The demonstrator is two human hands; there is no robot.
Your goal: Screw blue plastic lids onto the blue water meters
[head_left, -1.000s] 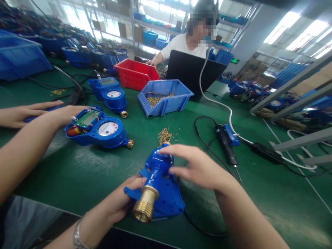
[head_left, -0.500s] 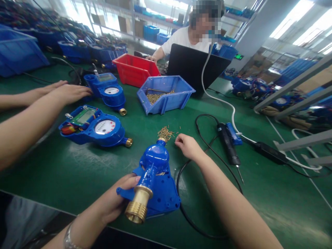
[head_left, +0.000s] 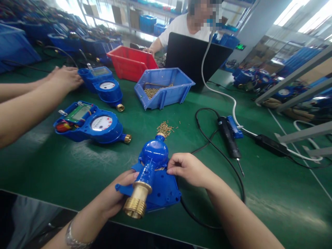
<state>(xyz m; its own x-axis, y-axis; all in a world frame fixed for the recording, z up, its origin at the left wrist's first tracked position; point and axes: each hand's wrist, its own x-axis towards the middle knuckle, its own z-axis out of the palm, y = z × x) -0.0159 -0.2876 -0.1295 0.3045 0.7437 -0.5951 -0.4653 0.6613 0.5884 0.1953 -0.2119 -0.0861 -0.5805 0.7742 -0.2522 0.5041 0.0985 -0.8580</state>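
Note:
An upturned blue water meter point(head_left: 153, 173) with a brass threaded end lies on the green table near me. My left hand point(head_left: 116, 197) grips its left side. My right hand point(head_left: 188, 169) rests against its right side with the fingers pinched together; anything between them is too small to see. A small heap of brass screws point(head_left: 164, 128) lies just beyond the meter. An electric screwdriver point(head_left: 229, 141) with a black cable lies to the right.
A co-worker's arms point(head_left: 33, 100) reach in from the left towards two face-up blue meters point(head_left: 90, 122). A blue bin of screws point(head_left: 163, 86) and a red bin point(head_left: 129, 62) stand behind. A person sits at a black laptop point(head_left: 194, 57) across the table.
My right hand went out to the screw heap and has come back to the meter's right side with pinched fingers. The co-worker's hands moved towards the far meter.

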